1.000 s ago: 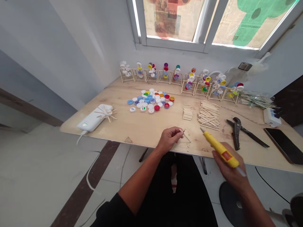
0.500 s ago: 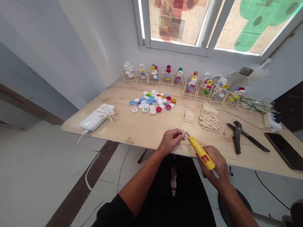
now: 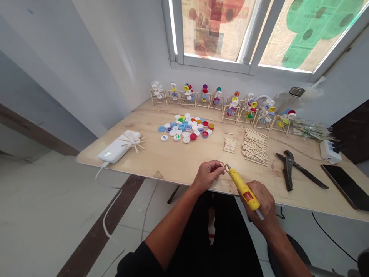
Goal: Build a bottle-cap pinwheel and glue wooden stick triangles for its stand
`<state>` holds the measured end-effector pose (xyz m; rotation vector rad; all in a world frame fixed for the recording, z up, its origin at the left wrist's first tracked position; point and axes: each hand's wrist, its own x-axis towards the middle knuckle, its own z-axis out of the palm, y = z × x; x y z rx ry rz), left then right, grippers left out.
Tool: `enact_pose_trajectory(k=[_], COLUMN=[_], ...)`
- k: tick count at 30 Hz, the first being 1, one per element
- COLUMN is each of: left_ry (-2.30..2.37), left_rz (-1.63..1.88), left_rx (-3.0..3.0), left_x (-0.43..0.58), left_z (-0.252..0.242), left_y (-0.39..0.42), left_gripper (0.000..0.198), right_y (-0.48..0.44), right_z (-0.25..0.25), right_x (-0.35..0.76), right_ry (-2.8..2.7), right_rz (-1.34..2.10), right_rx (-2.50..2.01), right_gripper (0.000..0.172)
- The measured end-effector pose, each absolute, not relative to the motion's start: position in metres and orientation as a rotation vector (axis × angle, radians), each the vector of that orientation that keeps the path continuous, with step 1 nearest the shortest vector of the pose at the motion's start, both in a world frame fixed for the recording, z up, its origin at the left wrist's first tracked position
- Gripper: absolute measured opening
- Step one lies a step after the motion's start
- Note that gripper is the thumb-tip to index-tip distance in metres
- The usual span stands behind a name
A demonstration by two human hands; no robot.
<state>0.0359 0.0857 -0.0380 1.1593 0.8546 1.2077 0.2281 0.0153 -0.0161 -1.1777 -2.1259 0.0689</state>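
My left hand (image 3: 208, 175) pinches a small wooden stick (image 3: 224, 166) just above the near edge of the plywood table (image 3: 178, 156). My right hand (image 3: 261, 206) is wrapped round a yellow glue gun (image 3: 242, 187), and its nozzle touches the tip of the stick. A pile of long wooden sticks (image 3: 255, 147) and a small stack of short sticks (image 3: 229, 144) lie beyond my hands. Coloured bottle caps (image 3: 186, 128) are spread further back.
A row of stick-and-cap models (image 3: 221, 102) lines the wall under the window. A white power bank (image 3: 115, 149) with a stick star on it lies at the left. Black pliers (image 3: 290, 168), a phone (image 3: 347, 186) and a white charger (image 3: 330, 151) lie at the right.
My right hand brought the glue gun leftward from the right until its nozzle met the stick in my left hand. The left hand stayed near the table edge.
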Motion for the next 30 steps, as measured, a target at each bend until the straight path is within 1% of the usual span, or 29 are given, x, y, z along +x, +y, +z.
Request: enact_pose_trajectory(k=[10,30], left_ry=[0.866,0.873], left_rz=[1.204,1.223], left_rx=[1.115,1.121], left_x=[0.0362,0.0369], left_z=[-0.0370,-0.0369], left_y=[0.0849,0.0849], left_gripper=[0.027,0.030], right_y=[0.0161,0.0149], right_z=[-0.0160,-0.0166], right_x=[0.2256,0.2271], right_ry=[-2.127,-2.150], right_rz=[0.011,-0.001], right_rx=[-1.181,-1.179], right_gripper=[0.001,0.003])
